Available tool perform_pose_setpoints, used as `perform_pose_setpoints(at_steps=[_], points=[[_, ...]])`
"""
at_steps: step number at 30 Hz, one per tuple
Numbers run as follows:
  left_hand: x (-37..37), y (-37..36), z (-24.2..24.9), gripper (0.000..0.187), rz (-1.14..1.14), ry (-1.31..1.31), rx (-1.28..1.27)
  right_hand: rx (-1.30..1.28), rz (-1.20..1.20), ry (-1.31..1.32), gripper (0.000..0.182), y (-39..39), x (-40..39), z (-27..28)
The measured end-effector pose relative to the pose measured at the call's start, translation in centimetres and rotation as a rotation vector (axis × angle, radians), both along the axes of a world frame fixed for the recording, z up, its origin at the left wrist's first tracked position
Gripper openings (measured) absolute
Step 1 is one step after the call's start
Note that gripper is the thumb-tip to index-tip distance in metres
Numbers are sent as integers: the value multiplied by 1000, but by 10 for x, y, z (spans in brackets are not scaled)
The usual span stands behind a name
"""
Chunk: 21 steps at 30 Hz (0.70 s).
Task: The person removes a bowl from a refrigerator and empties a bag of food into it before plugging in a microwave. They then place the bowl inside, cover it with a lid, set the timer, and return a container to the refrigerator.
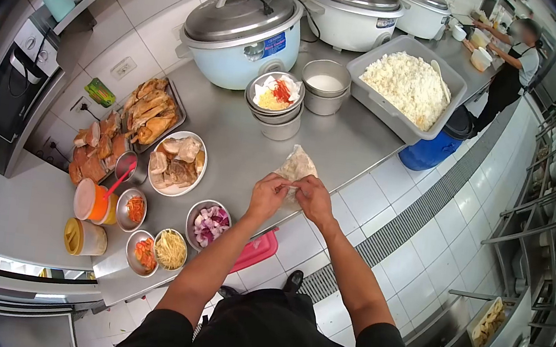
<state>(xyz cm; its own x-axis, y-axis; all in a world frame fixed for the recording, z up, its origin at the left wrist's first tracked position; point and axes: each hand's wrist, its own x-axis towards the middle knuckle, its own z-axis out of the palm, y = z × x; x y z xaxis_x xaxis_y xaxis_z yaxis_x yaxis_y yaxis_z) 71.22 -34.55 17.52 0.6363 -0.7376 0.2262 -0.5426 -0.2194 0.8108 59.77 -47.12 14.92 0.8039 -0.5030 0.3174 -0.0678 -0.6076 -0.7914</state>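
A pale, crumpled clear plastic bag (pixel 298 163) with light-coloured contents rests at the front edge of the steel counter. My left hand (pixel 267 196) pinches its near end with closed fingers. Right beside it, my right hand (pixel 314 199) grips the same end, the fingertips of both hands almost touching. What exactly fills the bag cannot be made out. Closest to my left forearm is a metal bowl of cut red onions (pixel 210 225). Beyond the bag stand stacked metal bowls, the top one holding red and yellow shreds (pixel 278 94).
Meat chunks fill a white bowl (pixel 178 163); roasted meat (pixel 151 113) lies behind on trays. A grey tub of rice (pixel 407 85) stands right, near a blue rice cooker (pixel 242 37). A blue drum (pixel 430 150) is on the floor. Another person (pixel 513 64) works farther along.
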Motion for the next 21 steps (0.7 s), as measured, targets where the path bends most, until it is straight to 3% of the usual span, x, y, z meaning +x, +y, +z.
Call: perform_pose_setpoints(at_steps=[5,7,10,13,16,21], points=[[2,2,-5,10,-80,4,93,-16,30,-26,16,-3,0,-20],[2,2,-5,10,-74,-41,77,233,52,-7,16,-7,0,-26],[3,2,-5,9,-59,-13,56,163,-71,-51,15,6,-9,8],[3,0,-7,13,-75,-33,26,-9,-69,79,14,12,-6,8],[2,-2,-5,15,-58,-118,-1,-65,-73,51,14,7,1,2],[-1,-3,2,10,-42,-45,57,77,-40,-44,12,5,-5,-3]])
